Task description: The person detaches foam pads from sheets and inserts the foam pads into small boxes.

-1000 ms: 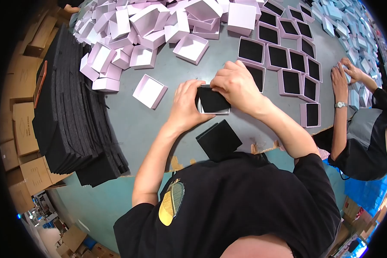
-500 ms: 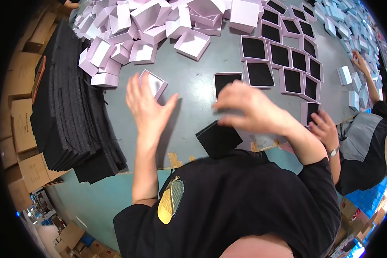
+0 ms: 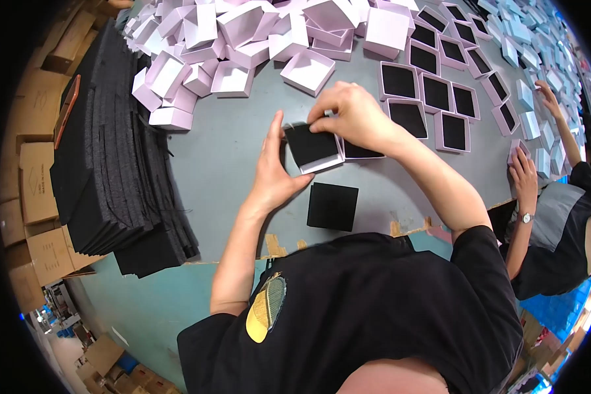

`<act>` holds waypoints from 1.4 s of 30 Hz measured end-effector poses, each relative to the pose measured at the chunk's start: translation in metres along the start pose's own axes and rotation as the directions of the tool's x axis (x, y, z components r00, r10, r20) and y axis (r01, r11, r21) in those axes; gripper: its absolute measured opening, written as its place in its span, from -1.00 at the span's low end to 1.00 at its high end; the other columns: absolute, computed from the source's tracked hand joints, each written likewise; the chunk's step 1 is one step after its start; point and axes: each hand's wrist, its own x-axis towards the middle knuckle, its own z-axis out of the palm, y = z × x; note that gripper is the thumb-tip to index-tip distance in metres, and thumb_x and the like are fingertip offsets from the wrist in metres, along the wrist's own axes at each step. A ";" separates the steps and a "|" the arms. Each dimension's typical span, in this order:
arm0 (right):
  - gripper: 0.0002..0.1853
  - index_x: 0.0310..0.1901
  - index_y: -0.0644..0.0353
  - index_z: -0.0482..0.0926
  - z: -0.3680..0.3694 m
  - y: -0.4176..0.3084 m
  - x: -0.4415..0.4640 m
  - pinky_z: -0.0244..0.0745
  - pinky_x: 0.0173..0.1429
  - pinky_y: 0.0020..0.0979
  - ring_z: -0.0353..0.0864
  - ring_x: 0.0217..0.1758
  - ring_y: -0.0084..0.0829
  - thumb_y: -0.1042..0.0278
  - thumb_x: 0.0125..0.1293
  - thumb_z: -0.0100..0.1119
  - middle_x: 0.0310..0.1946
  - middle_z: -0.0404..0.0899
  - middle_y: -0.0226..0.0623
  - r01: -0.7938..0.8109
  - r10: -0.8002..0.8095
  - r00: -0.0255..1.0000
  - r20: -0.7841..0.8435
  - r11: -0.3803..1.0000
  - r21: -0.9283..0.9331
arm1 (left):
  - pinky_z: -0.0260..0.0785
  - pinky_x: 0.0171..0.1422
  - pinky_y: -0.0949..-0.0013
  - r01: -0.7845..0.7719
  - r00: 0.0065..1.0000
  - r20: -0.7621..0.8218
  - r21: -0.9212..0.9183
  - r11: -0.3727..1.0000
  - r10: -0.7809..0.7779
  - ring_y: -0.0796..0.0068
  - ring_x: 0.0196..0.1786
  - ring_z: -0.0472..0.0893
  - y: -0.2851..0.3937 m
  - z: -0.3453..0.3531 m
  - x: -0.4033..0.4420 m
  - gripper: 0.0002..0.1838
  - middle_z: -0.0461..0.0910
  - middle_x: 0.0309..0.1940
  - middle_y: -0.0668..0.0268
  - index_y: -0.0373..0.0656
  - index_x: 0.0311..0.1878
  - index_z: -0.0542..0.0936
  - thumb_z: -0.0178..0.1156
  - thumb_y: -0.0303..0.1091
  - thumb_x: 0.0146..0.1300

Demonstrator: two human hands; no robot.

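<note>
My left hand (image 3: 274, 172) cups a pale pink box (image 3: 328, 162) at its left side, with the thumb against the near edge. In that box lies a black foam pad (image 3: 314, 148), slightly tilted, its near edge short of the box's near wall. The fingers of my right hand (image 3: 351, 111) are closed in a pinch on the pad's far edge. Just right of it, partly hidden under my right forearm, stands another pink box with a black pad (image 3: 364, 151). A small stack of black foam pads (image 3: 333, 207) lies between my hands and my body.
Empty pink boxes (image 3: 233, 79) are heaped at the far side. Padded pink boxes (image 3: 437, 92) stand in rows at right. Tall stacks of black foam sheets (image 3: 121, 157) line the left. A co-worker's hand (image 3: 523, 167) rests on a pink box near blue boxes (image 3: 544, 131).
My left hand has moved right, bringing the pink box beside the padded one. My right hand has gone from the stack to that box with a foam pad. The co-worker's padded box has shifted right.
</note>
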 end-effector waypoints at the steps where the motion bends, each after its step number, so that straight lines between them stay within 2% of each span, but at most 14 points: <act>1: -0.89 -0.35 0.13 0.77 0.007 0.006 -0.002 0.43 -0.01 -0.24 0.58 -0.17 -0.25 0.38 0.05 0.45 -0.34 0.71 -0.38 0.045 -0.034 0.998 0.061 0.981 -0.189 | 0.30 0.49 0.13 0.001 1.000 0.008 -0.022 1.000 0.000 0.11 0.34 0.46 0.002 0.002 0.001 0.31 0.45 0.28 0.10 -0.02 0.64 -0.01 0.56 -0.53 -0.21; 7: -0.89 -0.61 0.04 0.63 0.002 0.005 -0.019 0.33 -0.02 -0.32 0.49 -0.20 -0.38 0.30 -0.01 0.21 -0.49 0.52 -0.45 0.353 -0.281 0.935 0.217 0.670 -0.653 | 0.28 0.55 0.18 -0.087 0.992 0.085 -0.077 0.993 0.094 0.20 0.37 0.48 0.004 0.024 0.017 0.33 0.48 0.30 0.15 -0.01 0.64 0.01 0.60 -0.53 -0.25; 10: -0.88 -0.58 0.06 0.63 -0.013 0.013 -0.029 0.34 -0.01 -0.31 0.51 -0.17 -0.38 0.29 0.02 0.20 -0.40 0.54 -0.40 0.318 -0.253 0.947 0.199 0.635 -0.704 | 0.29 0.54 0.17 -0.206 0.966 0.139 -0.114 0.972 0.220 0.19 0.38 0.47 0.004 0.035 0.036 0.34 0.47 0.31 0.13 -0.01 0.63 0.02 0.61 -0.55 -0.26; 11: -0.90 -0.47 0.08 0.65 -0.016 0.019 -0.033 0.34 -0.01 -0.29 0.52 -0.15 -0.35 0.31 0.07 0.18 -0.38 0.53 -0.37 0.265 -0.242 0.960 0.140 0.634 -0.726 | 0.27 0.55 0.16 -0.176 0.963 0.158 -0.241 0.954 0.218 0.15 0.40 0.45 0.012 0.030 0.040 0.11 0.45 0.34 0.10 -0.06 0.57 0.20 0.55 -0.49 -0.11; 14: -0.79 -0.24 0.12 0.63 -0.036 0.000 -0.050 0.40 0.01 -0.21 0.52 -0.12 -0.24 0.41 0.06 0.40 -0.27 0.52 -0.29 0.098 -0.139 0.989 -0.041 0.848 -0.521 | 0.30 0.46 0.08 -0.480 0.873 -0.005 0.161 0.862 0.487 0.05 0.32 0.46 -0.005 0.004 0.069 -0.11 0.45 0.32 0.08 -0.14 0.45 0.38 0.48 -0.36 -0.04; 17: -0.67 -0.08 0.17 0.67 -0.032 -0.035 -0.071 0.51 0.03 -0.13 0.58 -0.03 -0.15 0.42 0.08 0.44 -0.11 0.60 -0.29 0.155 -0.153 0.985 0.080 0.988 -0.021 | 0.29 0.41 0.01 -0.228 0.924 -0.184 0.444 0.867 0.337 -0.03 0.32 0.46 0.005 -0.007 0.092 -0.32 0.44 0.31 0.00 -0.15 0.26 0.56 0.46 -0.08 0.08; 24: -0.79 -0.23 0.18 0.69 0.003 -0.042 -0.090 0.54 -0.03 -0.22 0.62 -0.14 -0.20 0.55 0.06 0.45 -0.29 0.62 -0.29 0.098 -0.129 0.959 0.251 0.986 0.132 | 0.27 0.30 -0.06 -0.040 0.948 -0.253 0.504 0.863 0.192 -0.04 0.22 0.46 -0.006 0.024 0.112 -0.61 0.49 0.13 0.05 -0.18 -0.21 0.64 0.49 -0.14 -0.01; 28: -0.84 -0.33 0.22 0.67 -0.037 -0.054 -0.060 0.55 -0.11 -0.35 0.65 -0.20 -0.34 0.60 0.04 0.44 -0.35 0.64 -0.32 -0.076 0.005 0.976 0.219 0.945 0.318 | 0.30 0.30 0.00 -0.141 0.961 -0.159 0.429 0.892 0.228 -0.01 0.20 0.47 -0.015 -0.004 0.092 -0.50 0.53 0.04 0.09 -0.17 0.00 0.53 0.43 -0.37 -0.08; 30: -0.88 -0.32 0.23 0.68 -0.054 -0.048 -0.037 0.54 -0.10 -0.40 0.64 -0.24 -0.52 0.61 0.10 0.38 -0.33 0.67 -0.39 -0.099 0.103 0.995 0.004 0.934 0.343 | 0.33 0.38 0.05 -0.057 0.992 -0.094 0.267 0.962 0.084 -0.01 0.28 0.46 -0.007 -0.022 0.073 -0.12 0.54 0.14 0.07 -0.09 0.38 0.34 0.44 -0.47 -0.12; 31: -0.90 -0.29 0.24 0.69 -0.056 -0.036 -0.021 0.51 -0.13 -0.44 0.62 -0.28 -0.56 0.56 0.14 0.37 -0.36 0.67 -0.39 -0.037 0.051 0.993 -0.111 0.991 0.128 | 0.33 0.41 0.07 -0.023 0.998 -0.059 0.184 0.983 0.035 -0.01 0.30 0.46 0.000 -0.028 0.061 -0.02 0.53 0.18 0.06 -0.06 0.46 0.27 0.45 -0.49 -0.13; 33: -0.88 -0.28 0.25 0.72 -0.040 -0.014 0.007 0.53 -0.13 -0.39 0.66 -0.26 -0.43 0.46 0.13 0.40 -0.34 0.70 -0.29 -0.093 0.119 0.976 -0.181 0.985 0.147 | 0.30 0.50 0.09 0.037 0.998 0.039 0.136 0.990 -0.043 0.01 0.38 0.43 -0.001 -0.035 0.043 0.28 0.50 0.27 0.04 0.03 0.65 -0.02 0.47 -0.56 -0.18; 36: -0.84 -0.30 0.25 0.74 -0.005 0.006 0.027 0.58 -0.07 -0.28 0.72 -0.22 -0.21 0.41 0.07 0.42 -0.32 0.74 -0.17 -0.130 0.130 0.991 -0.009 0.990 0.060 | 0.32 0.51 0.11 0.083 0.994 0.059 0.090 0.993 -0.088 0.04 0.34 0.47 0.010 -0.026 0.025 0.33 0.48 0.28 0.03 0.06 0.66 -0.06 0.53 -0.56 -0.20; 38: -0.95 -0.45 0.16 0.70 0.013 0.012 0.025 0.49 -0.06 -0.15 0.72 -0.22 -0.20 0.42 0.01 0.34 -0.41 0.72 -0.20 0.037 0.000 0.992 0.129 0.958 -0.285 | 0.34 0.49 0.13 0.016 0.999 0.045 -0.032 0.999 -0.014 0.08 0.31 0.50 0.000 -0.015 0.022 0.35 0.48 0.27 0.05 -0.02 0.65 -0.05 0.57 -0.55 -0.23; 42: -0.95 -0.49 0.11 0.65 0.016 0.006 0.009 0.34 0.01 -0.23 0.64 -0.24 -0.26 0.41 0.08 0.25 -0.50 0.65 -0.25 0.158 -0.130 0.987 0.092 0.740 -0.654 | 0.35 0.46 0.14 -0.006 0.998 0.058 -0.087 0.996 0.011 0.09 0.34 0.47 0.007 0.007 0.021 0.26 0.47 0.31 0.10 -0.06 0.60 0.09 0.60 -0.49 -0.22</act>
